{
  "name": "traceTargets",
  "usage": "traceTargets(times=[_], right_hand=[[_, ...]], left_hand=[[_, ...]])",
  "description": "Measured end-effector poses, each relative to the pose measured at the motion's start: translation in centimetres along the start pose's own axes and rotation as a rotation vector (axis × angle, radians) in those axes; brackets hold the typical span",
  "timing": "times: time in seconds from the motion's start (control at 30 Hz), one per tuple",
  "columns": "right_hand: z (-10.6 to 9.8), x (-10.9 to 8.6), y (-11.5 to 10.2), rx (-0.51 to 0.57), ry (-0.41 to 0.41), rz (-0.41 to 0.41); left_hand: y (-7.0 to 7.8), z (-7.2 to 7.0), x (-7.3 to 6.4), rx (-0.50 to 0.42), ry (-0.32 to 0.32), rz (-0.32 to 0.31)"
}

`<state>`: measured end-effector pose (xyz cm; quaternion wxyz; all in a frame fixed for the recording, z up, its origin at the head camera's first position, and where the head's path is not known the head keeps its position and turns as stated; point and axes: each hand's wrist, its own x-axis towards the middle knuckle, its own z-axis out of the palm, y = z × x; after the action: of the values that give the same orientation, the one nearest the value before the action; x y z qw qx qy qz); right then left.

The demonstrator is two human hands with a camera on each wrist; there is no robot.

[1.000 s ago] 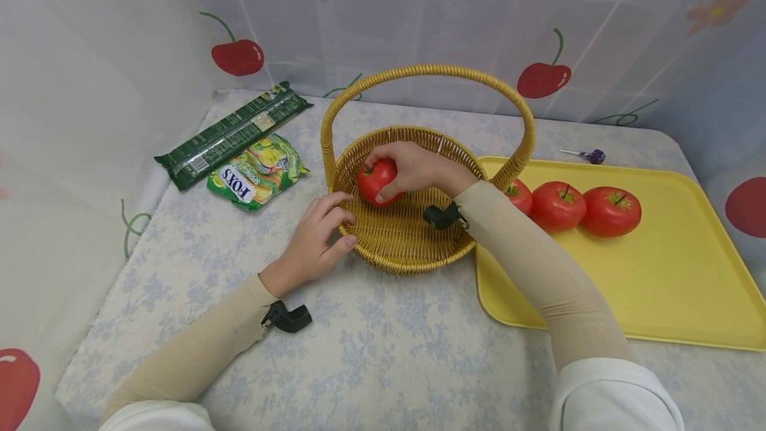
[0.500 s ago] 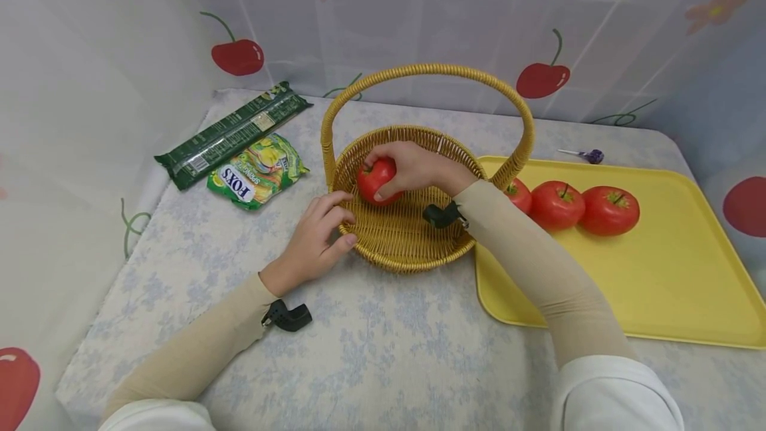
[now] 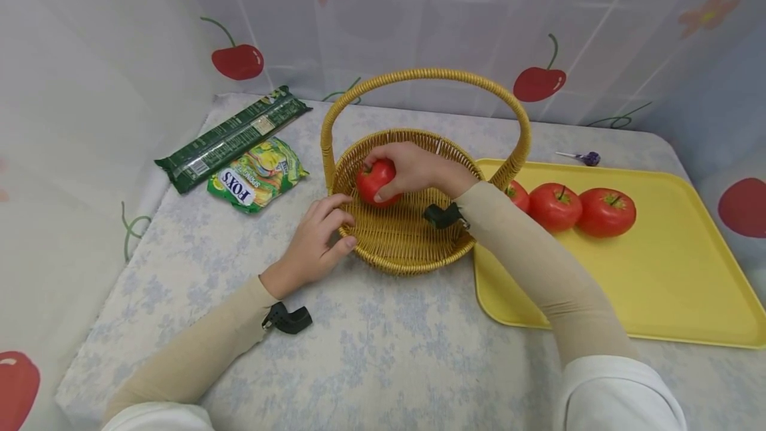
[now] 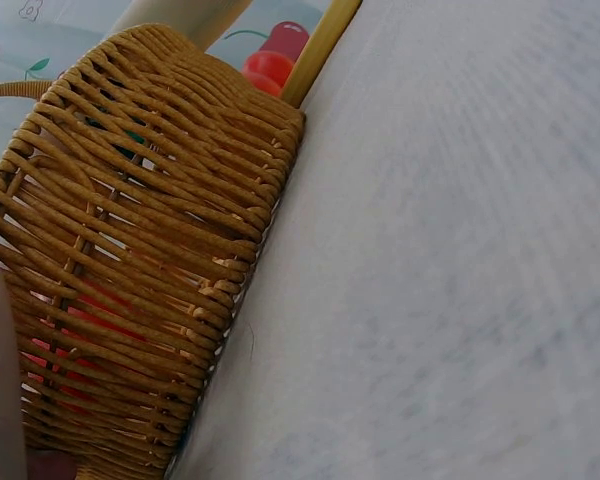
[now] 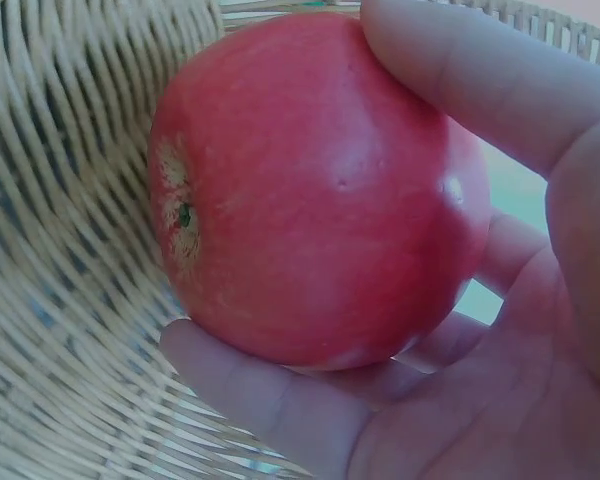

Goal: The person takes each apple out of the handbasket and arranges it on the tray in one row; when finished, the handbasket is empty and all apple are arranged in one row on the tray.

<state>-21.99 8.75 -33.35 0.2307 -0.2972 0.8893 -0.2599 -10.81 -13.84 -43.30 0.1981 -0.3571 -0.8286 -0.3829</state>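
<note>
Inside the yellow wicker basket [image 3: 401, 231], my right hand [image 3: 413, 168] holds a red apple [image 3: 374, 181] near the left side. In the right wrist view, the thumb lies along one side of the apple [image 5: 320, 200] and the fingers curve beneath it; its blossom end faces the woven wall. My left hand [image 3: 314, 238] is at the basket's left rim, its relaxed, slightly bent fingertips against the edge. Red shows through the weave of the basket [image 4: 160, 220] in the left wrist view, where little of the left hand appears.
A yellow tray [image 3: 658, 285] at the right bears three red apples [image 3: 607, 211], one partly behind the right sleeve. Behind the tray lies a lollipop [image 3: 589, 158]. Back left are a long green packet [image 3: 233, 138] and a Fox's candy bag [image 3: 257, 175]. The basket's tall handle [image 3: 425, 74] arches overhead.
The head view has shifted very slightly. Both hands, the apple and the basket keep their places.
</note>
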Motion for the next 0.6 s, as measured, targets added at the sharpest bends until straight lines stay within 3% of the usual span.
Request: traceTargets(times=[0.6], right_hand=[[-1.7, -3.2, -1.0, -0.022, 0.087, -0.051]], left_hand=[[0.0, 0.1, 0.0, -0.001, 0.016, 0.01]])
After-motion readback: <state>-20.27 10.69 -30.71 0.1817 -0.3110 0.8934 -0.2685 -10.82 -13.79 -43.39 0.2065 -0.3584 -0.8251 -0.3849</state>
